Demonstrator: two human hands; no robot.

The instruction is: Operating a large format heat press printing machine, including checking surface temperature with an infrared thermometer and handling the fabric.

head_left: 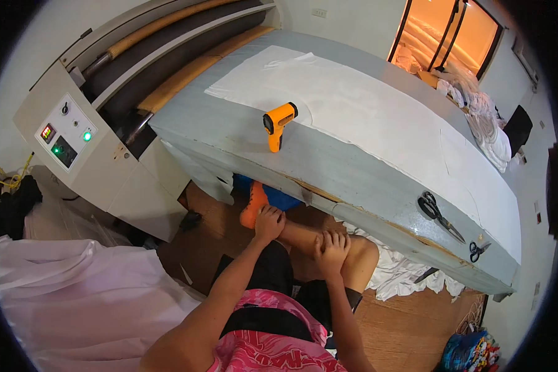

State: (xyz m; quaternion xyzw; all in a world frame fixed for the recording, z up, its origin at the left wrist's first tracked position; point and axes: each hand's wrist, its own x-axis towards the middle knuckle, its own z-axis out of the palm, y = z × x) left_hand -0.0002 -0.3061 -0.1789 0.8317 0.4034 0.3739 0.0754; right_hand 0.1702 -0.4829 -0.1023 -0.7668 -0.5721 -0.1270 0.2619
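My left hand [270, 222] lies over the ankle of my own bent leg, right beside an orange sock [253, 208] with dark dots. It holds no object; its fingers are laid over the skin. Higher up the same leg, my right hand [333, 251] rests on the shin close to the knee, fingers apart and nothing in it. Beyond my hands, an orange and black infrared thermometer [279, 125] stands upright on the grey-covered table [229, 133]. White fabric [366, 105] is spread flat behind it. Neither hand touches the table.
Black-handled scissors [439, 215] and small black snips [478, 250] lie near the table's worn front edge. A roller machine [74, 142] with lit controls stands left. White cloth [87, 291] is heaped lower left, more cloth [397, 266] under the table. Colourful fabric [471, 353] sits lower right.
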